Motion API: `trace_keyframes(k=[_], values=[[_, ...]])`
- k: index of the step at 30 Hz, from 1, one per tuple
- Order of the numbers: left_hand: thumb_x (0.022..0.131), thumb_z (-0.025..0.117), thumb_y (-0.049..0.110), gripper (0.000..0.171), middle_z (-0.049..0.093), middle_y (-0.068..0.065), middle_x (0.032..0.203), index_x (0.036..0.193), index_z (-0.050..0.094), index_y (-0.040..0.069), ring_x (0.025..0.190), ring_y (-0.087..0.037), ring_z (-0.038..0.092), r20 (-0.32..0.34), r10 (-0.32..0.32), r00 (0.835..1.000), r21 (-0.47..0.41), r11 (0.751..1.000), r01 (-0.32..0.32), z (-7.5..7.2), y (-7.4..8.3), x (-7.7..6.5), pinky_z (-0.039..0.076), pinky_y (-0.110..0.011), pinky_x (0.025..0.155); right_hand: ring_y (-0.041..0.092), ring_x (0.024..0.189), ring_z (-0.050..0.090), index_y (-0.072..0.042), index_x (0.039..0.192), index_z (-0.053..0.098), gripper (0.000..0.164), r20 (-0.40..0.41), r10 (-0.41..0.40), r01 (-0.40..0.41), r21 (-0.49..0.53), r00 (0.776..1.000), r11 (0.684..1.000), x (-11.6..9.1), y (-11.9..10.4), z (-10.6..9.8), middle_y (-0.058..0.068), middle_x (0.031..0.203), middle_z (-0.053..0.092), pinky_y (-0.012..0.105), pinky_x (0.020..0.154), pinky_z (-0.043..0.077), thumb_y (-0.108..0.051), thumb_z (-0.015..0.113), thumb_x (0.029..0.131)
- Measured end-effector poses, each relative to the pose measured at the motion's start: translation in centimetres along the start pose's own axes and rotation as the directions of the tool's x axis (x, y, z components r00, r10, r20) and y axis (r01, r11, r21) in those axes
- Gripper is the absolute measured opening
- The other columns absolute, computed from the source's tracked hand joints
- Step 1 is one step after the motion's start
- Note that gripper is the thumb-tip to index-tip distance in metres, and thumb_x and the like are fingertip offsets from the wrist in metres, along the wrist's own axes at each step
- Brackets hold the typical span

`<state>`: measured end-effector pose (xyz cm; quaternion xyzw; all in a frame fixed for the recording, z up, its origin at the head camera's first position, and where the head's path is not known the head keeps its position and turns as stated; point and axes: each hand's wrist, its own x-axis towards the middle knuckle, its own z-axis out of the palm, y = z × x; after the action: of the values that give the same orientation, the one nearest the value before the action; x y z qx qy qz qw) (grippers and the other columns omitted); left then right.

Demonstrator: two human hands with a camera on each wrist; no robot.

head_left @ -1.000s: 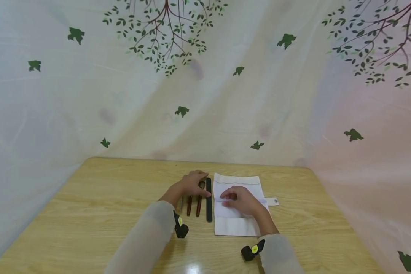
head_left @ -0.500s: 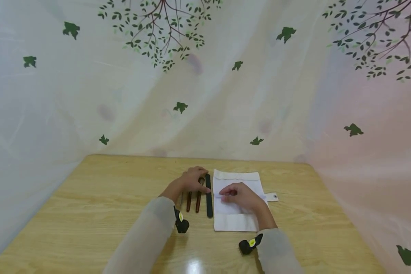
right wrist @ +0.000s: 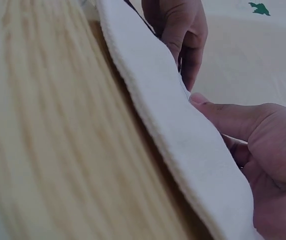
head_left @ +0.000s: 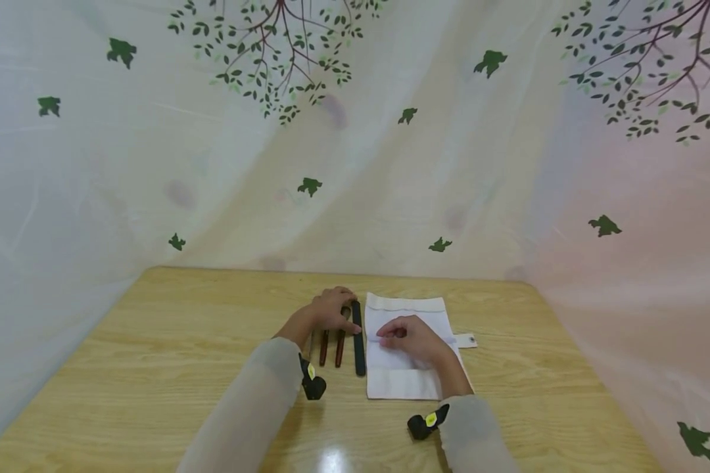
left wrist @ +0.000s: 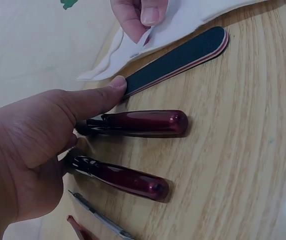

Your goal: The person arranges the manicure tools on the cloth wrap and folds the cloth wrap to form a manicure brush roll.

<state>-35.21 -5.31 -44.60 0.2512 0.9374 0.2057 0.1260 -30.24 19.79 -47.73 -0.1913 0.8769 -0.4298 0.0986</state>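
My left hand (head_left: pixel 330 312) reaches over a row of tools. Its straight thumb touches a long dark nail file (left wrist: pixel 183 57); the other fingertips are hidden in the left wrist view. Beneath the palm lie two brushes with glossy dark red handles, the upper brush (left wrist: pixel 143 123) and the lower brush (left wrist: pixel 128 180). A white cloth case (head_left: pixel 402 384) lies unfolded right of the file, with a snap tab on its right side. My right hand (head_left: pixel 413 338) is over the case's middle, pinching a thin white strip of it between thumb and fingers.
Left of the brushes lie a slim grey metal tool (left wrist: pixel 100 215) and a small red-ended piece (left wrist: pixel 78 227), partly out of frame. The wooden table (head_left: pixel 183 348) meets a pale curtain (head_left: pixel 242 197) with leaf prints at its back edge.
The view has tilted slightly. My right fingertips have drawn closer together on the case; my left hand stays over the brushes and the nail file.
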Motion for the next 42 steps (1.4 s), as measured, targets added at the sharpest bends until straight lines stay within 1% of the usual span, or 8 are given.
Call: trace_keyframes(k=[12,16,22,27,31,33,38,42], values=[[0.08,0.089,0.037,0.075,0.053,-0.011,0.142,0.141,0.055,0.009,0.133,-0.035,0.044,-0.025,-0.053,0.998,-0.177,0.983,0.048,-0.1,-0.5,0.7,0.04,-0.052,0.109,0.016,0.083,0.054,-0.014,0.102,0.078,0.008,-0.016,0.021,-0.022,-0.02,1.0,1.0,0.1,-0.3,0.5,-0.003,0.088,0.065,0.033,0.079,0.044,-0.017,0.076,0.094],[0.078,0.092,0.032,0.075,0.057,-0.013,0.137,0.139,0.054,0.007,0.127,-0.032,0.052,-0.044,-0.024,0.999,-0.239,0.971,0.013,-0.2,-0.6,0.9,0.043,-0.048,0.107,0.016,0.082,0.054,-0.013,0.101,0.078,0.008,-0.021,0.018,-0.019,-0.009,1.0,1.0,0.1,-0.4,0.5,-0.002,0.088,0.065,0.032,0.078,0.044,-0.016,0.075,0.094],[0.076,0.094,0.019,0.072,0.067,-0.011,0.122,0.134,0.053,0.005,0.112,-0.026,0.062,-0.101,0.069,0.993,-0.333,0.938,-0.099,-0.6,-0.3,1.1,0.047,-0.042,0.101,0.015,0.082,0.054,-0.012,0.102,0.078,0.008,-0.022,0.014,-0.014,0.005,1.0,1.0,0.1,-0.2,0.6,-0.002,0.087,0.065,0.029,0.076,0.044,-0.015,0.075,0.094],[0.083,0.085,0.008,0.068,0.069,-0.009,0.107,0.139,0.048,0.002,0.095,-0.023,0.066,-0.11,0.098,0.989,-0.456,0.879,-0.138,-1.6,0.0,0.9,0.053,-0.038,0.087,0.015,0.081,0.055,-0.011,0.102,0.078,0.009,-0.022,0.009,-0.008,0.012,1.0,1.0,0.1,-0.2,0.6,-0.002,0.087,0.066,0.029,0.075,0.044,-0.015,0.075,0.094],[0.092,0.077,0.009,0.053,0.069,-0.011,0.105,0.138,0.05,0.001,0.093,-0.022,0.067,-0.153,0.105,0.983,-0.507,0.845,-0.169,-2.1,0.2,0.9,0.055,-0.036,0.081,0.015,0.081,0.055,-0.01,0.102,0.077,0.009,-0.025,-0.005,0.005,0.009,1.0,1.0,0.0,-0.2,0.6,-0.002,0.087,0.066,0.028,0.075,0.045,-0.014,0.075,0.095],[0.096,0.072,0.009,0.046,0.068,-0.013,0.106,0.137,0.052,0.002,0.092,-0.025,0.069,-0.175,0.099,0.979,-0.558,0.81,-0.182,-2.3,0.2,0.9,0.058,-0.039,0.081,0.015,0.08,0.056,-0.011,0.102,0.077,0.008,-0.025,-0.008,0.008,0.006,1.0,1.0,0.1,-0.2,0.6,-0.002,0.086,0.066,0.028,0.074,0.045,-0.014,0.074,0.095],[0.102,0.063,0.006,0.037,0.062,-0.019,0.11,0.138,0.054,0.003,0.089,-0.029,0.07,-0.195,0.053,0.979,-0.716,0.675,-0.179,-3.0,0.5,1.2,0.061,-0.045,0.081,0.015,0.082,0.055,-0.011,0.101,0.077,0.007,-0.027,0.004,-0.004,0.001,1.0,1.0,0.0,-0.3,0.6,-0.002,0.087,0.067,0.028,0.076,0.045,-0.014,0.074,0.096],[0.102,0.063,0.007,0.038,0.062,-0.018,0.113,0.14,0.055,0.007,0.088,-0.026,0.07,-0.232,0.002,0.973,-0.765,0.617,-0.184,-3.4,0.8,1.6,0.06,-0.043,0.083,0.016,0.082,0.055,-0.01,0.101,0.077,0.007,-0.031,0.01,-0.01,0.005,0.999,1.0,0.0,-0.6,0.7,-0.001,0.087,0.066,0.03,0.076,0.045,-0.012,0.073,0.096]])
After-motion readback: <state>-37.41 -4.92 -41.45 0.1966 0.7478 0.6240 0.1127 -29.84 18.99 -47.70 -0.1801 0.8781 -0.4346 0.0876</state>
